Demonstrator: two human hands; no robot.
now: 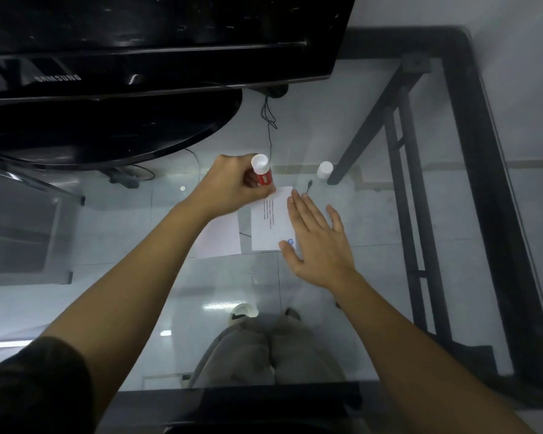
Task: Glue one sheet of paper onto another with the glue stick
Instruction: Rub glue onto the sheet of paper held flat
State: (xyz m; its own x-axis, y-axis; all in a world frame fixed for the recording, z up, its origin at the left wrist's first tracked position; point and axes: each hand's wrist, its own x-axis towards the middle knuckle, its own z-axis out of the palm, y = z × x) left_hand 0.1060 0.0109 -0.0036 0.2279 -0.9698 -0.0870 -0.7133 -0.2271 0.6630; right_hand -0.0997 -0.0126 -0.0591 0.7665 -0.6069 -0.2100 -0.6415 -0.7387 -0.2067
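Two small sheets lie side by side on the glass table. The printed sheet [269, 223] carries lines of text and a blue logo; a plain sheet [220, 238] lies to its left, partly under my left forearm. My left hand [229, 186] grips a red glue stick [261, 173] with a white end, its lower tip at the printed sheet's top left corner. My right hand [318, 242] lies flat with fingers spread on that sheet's right edge. The white cap [324, 170] stands on the glass beyond the sheets.
A black monitor [157, 42] on a round base [113, 130] fills the far left. A thin cable [268, 126] runs from it toward the sheets. The black table frame [483, 151] borders the right side. My legs show through the glass.
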